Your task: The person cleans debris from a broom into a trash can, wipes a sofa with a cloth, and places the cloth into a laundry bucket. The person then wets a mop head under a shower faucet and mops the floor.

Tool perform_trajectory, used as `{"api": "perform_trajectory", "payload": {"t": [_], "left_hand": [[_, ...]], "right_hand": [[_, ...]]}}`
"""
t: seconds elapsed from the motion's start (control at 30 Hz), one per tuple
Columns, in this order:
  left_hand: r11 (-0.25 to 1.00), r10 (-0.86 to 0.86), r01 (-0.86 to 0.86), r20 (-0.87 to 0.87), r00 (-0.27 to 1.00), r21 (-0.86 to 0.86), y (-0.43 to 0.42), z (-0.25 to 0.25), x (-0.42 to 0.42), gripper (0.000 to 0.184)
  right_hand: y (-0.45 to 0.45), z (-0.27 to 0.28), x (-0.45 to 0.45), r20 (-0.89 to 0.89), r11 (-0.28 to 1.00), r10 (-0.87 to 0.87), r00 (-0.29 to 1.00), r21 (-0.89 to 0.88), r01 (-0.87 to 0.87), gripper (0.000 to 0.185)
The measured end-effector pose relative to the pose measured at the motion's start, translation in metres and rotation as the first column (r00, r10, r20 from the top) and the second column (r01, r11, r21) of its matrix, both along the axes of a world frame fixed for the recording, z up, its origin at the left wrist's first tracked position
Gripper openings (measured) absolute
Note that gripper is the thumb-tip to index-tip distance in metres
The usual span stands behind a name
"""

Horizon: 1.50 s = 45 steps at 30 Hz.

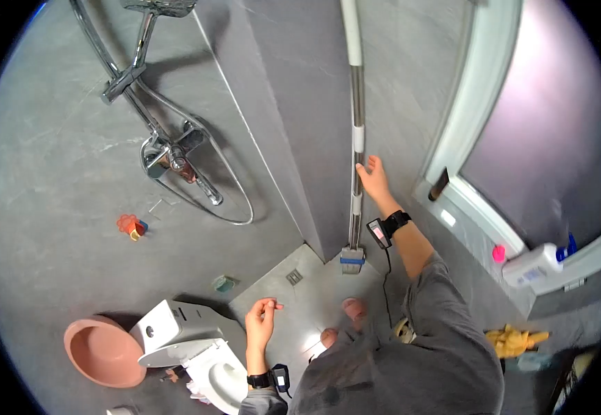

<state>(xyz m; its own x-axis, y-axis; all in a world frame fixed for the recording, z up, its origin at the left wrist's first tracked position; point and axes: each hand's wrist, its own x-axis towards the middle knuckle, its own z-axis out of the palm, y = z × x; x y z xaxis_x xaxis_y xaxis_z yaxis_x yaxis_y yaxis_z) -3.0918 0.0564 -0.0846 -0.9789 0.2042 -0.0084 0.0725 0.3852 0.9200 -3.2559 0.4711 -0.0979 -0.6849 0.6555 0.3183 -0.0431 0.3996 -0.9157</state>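
Note:
A long mop (pixel 358 97) with a white and metal handle leans upright in the corner against the grey wall. Its grey mop head (pixel 352 267), with a blue strip, rests on the floor. My right hand (pixel 374 181) is raised at the handle, thumb and fingers apart; the thumb lies at the handle and may touch it. Lower down on the left, my left hand (pixel 261 322) hovers in front of the toilet (pixel 225 377), fingers curled in against the thumb. Nothing shows in it. Both wrists wear black straps with small devices.
A chrome shower set (pixel 176 155) with a looping hose is mounted on the left wall. Beside the toilet stands a pink basin (pixel 103 349). A floor drain (pixel 294 277) lies near the wall corner. On the right, a white bottle (pixel 532 266) stands on the window ledge, with yellow cloth (pixel 515 340) below.

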Motion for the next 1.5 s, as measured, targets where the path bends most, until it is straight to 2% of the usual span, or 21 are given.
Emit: {"api": "perform_trajectory", "payload": {"t": [0.03,0.07,0.13,0.2,0.27,0.33,0.4,0.57,0.67,0.73,0.8,0.83,0.87,0.93,1.0,1.13,1.23,1.3,1.33,1.43,1.5], "left_hand": [[0.999,0.036,-0.037,-0.034,0.999,-0.011,0.004,0.003,-0.001,0.018],[0.997,0.071,-0.071,-0.01,0.997,-0.027,0.006,0.004,-0.002,0.017],[0.987,0.159,-0.159,-0.008,0.987,-0.016,0.01,0.004,-0.002,0.016],[0.974,0.227,-0.227,-0.012,0.974,0.007,0.018,0.006,-0.005,0.016],[0.955,0.296,-0.295,-0.011,0.955,0.043,0.03,0.01,-0.009,0.017],[0.975,0.221,-0.22,-0.057,0.974,0.021,0.049,0.028,-0.021,0.017],[0.987,0.144,-0.15,-0.094,0.985,-0.051,0.068,0.05,-0.037,0.019],[0.995,0.022,-0.04,-0.2,0.98,-0.086,0.09,0.088,-0.057,0.03],[0.999,0.031,-0.015,-0.349,0.936,0.047,0.086,0.087,-0.052,0.048],[0.973,0.055,0.025,-0.335,0.941,0.229,0.08,0.089,-0.045,0.061],[0.942,0.123,0.035,-0.438,0.89,0.335,0.069,0.088,-0.041,0.057],[0.891,0.167,-0.024,-0.277,0.946,0.453,0.055,0.08,-0.035,0.049],[0.825,0.187,-0.1,-0.102,0.977,0.557,0.043,0.076,-0.029,0.043],[0.801,0.286,-0.102,-0.228,0.93,0.589,0.03,0.085,-0.026,0.032],[0.608,0.584,-0.334,-0.121,0.803,0.72,0.015,0.085,-0.015,0.029],[0.311,0.85,-0.368,-0.083,0.519,0.876,-0.033,0.083,0.009,0.017],[0.32,0.904,-0.428,-0.136,0.406,0.845,-0.073,0.061,0.028,0.031],[0.285,0.926,-0.399,-0.143,0.348,0.871,-0.094,0.045,0.038,0.034],[0.245,0.941,-0.358,-0.131,0.312,0.901,-0.102,0.035,0.041,0.036],[0.151,0.979,-0.392,-0.081,0.188,0.907,-0.119,0.017,0.05,0.04],[0.112,0.987,-0.389,-0.056,0.152,0.914,-0.128,0.003,0.052,0.04]], "right_hand": [[0.005,-0.011,-0.02,-0.016,0.996,-0.087,0.996,0.035,0.087,0.049],[0.011,-0.022,-0.032,-0.009,0.998,-0.053,0.999,0.045,0.054,0.049],[0.017,-0.029,-0.053,-0.133,0.984,0.069,0.989,-0.156,-0.09,0.041],[0.016,-0.032,-0.052,-0.098,0.97,0.121,0.988,-0.197,-0.139,0.033],[0.009,-0.033,-0.038,-0.176,0.976,0.178,0.968,-0.096,-0.196,0.028],[-0.003,-0.051,-0.024,-0.157,0.972,0.22,0.963,-0.046,-0.229,0.026],[-0.032,-0.04,0.004,-0.208,0.919,0.363,0.908,-0.077,-0.386,0.027],[-0.103,-0.026,0.053,-0.02,0.815,0.57,0.821,-0.106,-0.569,0.032],[-0.151,-0.015,0.077,0.103,0.701,0.714,0.693,-0.107,-0.705,0.036],[-0.187,-0.027,0.09,0.014,0.568,0.818,0.576,-0.18,-0.803,0.041],[-0.213,-0.01,0.095,0.311,0.395,0.89,0.332,-0.165,-0.904,0.041],[-0.232,-0.017,0.096,0.141,0.335,0.934,0.328,-0.024,-0.942,0.037],[-0.245,-0.011,0.094,0.266,0.273,0.931,0.25,-0.053,-0.961,0.038],[-0.276,-0.019,0.088,0.15,0.109,0.983,0.104,-0.025,-0.994,0.037],[-0.304,-0.012,0.093,0.131,-0.028,0.991,-0.031,-0.027,-0.999,0.034],[-0.381,-0.025,0.102,0.127,-0.262,0.96,-0.25,0.083,-0.962,0.026],[-0.421,-0.027,0.109,0.183,-0.325,0.933,-0.308,0.072,-0.943,0.023],[-0.442,-0.026,0.106,0.4,-0.529,0.744,-0.535,-0.137,-0.838,0.04],[-0.445,-0.026,0.104,0.393,-0.526,0.749,-0.533,-0.136,-0.839,0.04],[-0.428,-0.016,0.091,0.401,-0.549,0.791,-0.463,0.13,-0.826,0.059],[-0.415,-0.006,0.062,0.24,-0.376,0.92,-0.31,0.316,-0.871,0.057]]}}
